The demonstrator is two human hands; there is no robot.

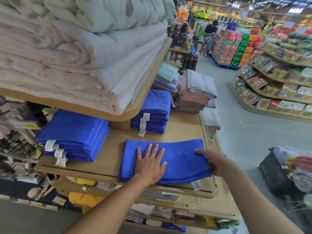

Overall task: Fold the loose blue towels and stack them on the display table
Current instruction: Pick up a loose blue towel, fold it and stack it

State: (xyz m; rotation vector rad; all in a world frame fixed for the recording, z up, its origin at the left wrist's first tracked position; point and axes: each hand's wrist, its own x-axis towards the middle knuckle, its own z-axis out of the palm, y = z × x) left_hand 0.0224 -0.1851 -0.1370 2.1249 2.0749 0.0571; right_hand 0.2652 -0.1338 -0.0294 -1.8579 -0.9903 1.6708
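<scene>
The right hand's [215, 163] fingers vanish beneath the folded blue towel's [179, 159] right edge. The upper shelf [118, 114] hides the back of the left blue stack [74, 134] and the far blue stack [152, 108]. The print on the tags [146, 116] is too small to read (one tag is turned partly away). The black basket [273, 173] is cut off at the right edge, and the far grocery shelves [278, 78] are blurred.

Two blue towel stacks [74, 132] [155, 105], one single blue towel [182, 166], two hands [150, 164] [215, 163].

We see the wooden surface [114, 149] carrying a folded blue towel [182, 168] at its front edge, a stack of blue towels [74, 132] at left, a second blue stack [152, 112] behind, and a pink and grey towel stack [194, 97] farther back.
</scene>
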